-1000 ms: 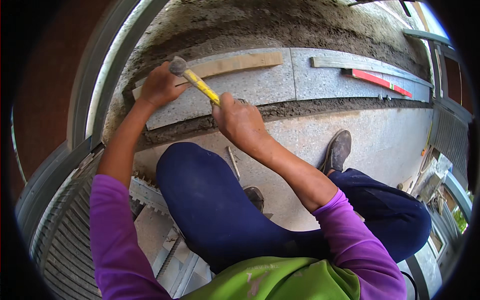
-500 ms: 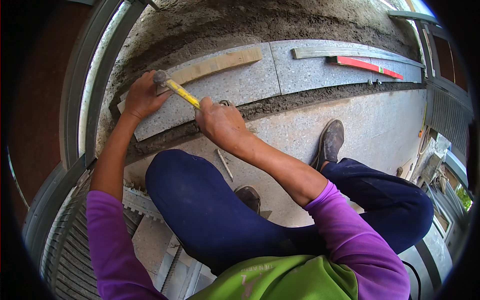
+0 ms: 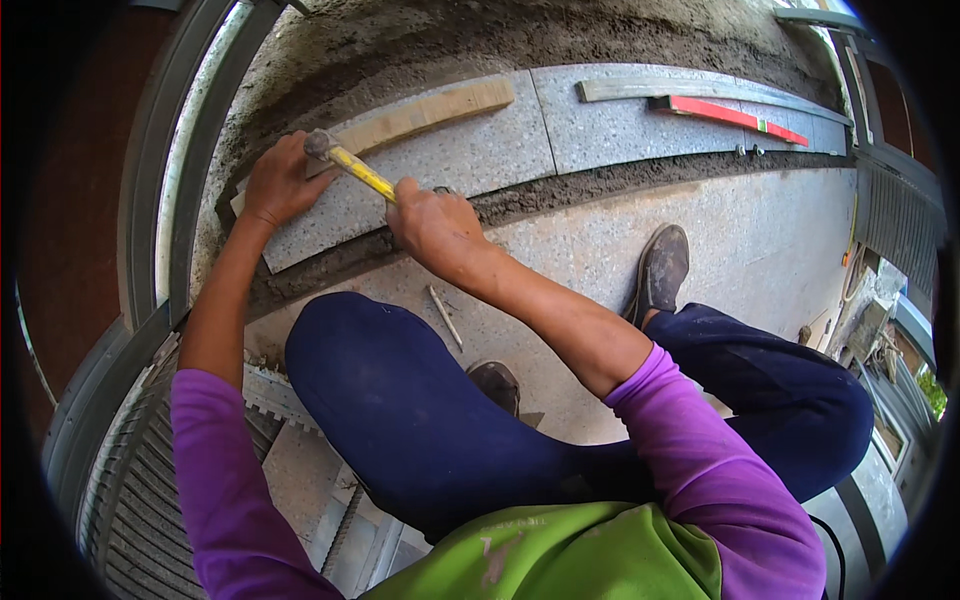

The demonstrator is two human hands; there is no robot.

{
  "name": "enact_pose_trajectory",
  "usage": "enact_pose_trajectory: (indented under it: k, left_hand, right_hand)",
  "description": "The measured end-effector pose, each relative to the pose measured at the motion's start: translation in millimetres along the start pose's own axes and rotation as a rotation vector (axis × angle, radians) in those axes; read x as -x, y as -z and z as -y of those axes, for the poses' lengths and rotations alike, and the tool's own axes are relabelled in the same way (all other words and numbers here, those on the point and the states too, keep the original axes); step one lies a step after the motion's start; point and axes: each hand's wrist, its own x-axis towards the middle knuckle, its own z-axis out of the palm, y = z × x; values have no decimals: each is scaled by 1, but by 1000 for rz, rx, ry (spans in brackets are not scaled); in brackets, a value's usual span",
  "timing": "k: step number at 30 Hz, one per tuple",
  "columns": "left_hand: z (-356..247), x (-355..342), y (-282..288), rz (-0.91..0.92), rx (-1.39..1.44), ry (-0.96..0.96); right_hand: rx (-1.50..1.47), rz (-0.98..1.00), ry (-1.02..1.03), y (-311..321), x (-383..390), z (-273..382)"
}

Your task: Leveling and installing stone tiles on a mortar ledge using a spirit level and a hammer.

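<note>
My left hand grips the left part of a wooden batten, which lies along a speckled grey tile. My right hand is closed on the yellow handle of a hammer. The grey hammer head is just beside my left hand, above the batten; whether it touches the wood I cannot tell. A strip of wet mortar runs along the tile's near edge.
A metal straightedge and a red level lie on the right-hand tiles. A thin pale stick is by my knee. A metal frame stands at left, ridged metal below it. My shoe is on the paving.
The view has shifted, so the tiles appear higher and further left. Both hands and the hammer head sit a little lower relative to the tile than a second ago; the grips are unchanged.
</note>
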Motion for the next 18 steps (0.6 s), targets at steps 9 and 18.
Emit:
enact_pose_trajectory:
  k: [9, 18]
  left_hand:
    - [0, 10, -7, -49, 39, 106]
    - [-54, 38, -13, -3, 30, -17]
  right_hand:
    - [-82, -80, 101, 23, 41, -2]
    - [-26, -41, 64, 23, 70, -24]
